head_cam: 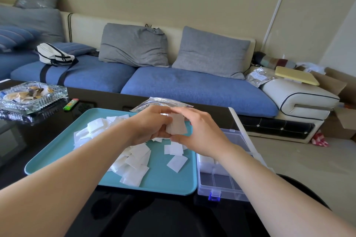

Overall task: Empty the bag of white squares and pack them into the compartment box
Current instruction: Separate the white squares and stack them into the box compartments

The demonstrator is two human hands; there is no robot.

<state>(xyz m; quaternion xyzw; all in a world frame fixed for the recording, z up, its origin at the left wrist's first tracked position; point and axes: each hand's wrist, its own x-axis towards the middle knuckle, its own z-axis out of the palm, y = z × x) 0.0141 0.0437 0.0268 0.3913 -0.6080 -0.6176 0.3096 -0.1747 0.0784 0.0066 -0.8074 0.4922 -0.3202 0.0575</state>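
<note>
Both my hands meet above the teal tray (57, 152) and hold a small stack of white squares (177, 126) between them. My left hand (150, 127) grips the stack from the left, my right hand (200, 131) pinches it from the right. Several loose white squares (134, 161) lie scattered over the tray. The flattened clear bag (163, 102) lies at the tray's far edge behind my hands. The clear compartment box (221, 183) stands open to the right of the tray, with white squares in a far compartment (208, 161); my right forearm hides part of it.
A glass ashtray (32, 96) and a green lighter (70, 104) sit on the dark table at the far left. A blue sofa with grey cushions (133, 46) runs behind the table. The box's lid (242, 121) stands open toward the right.
</note>
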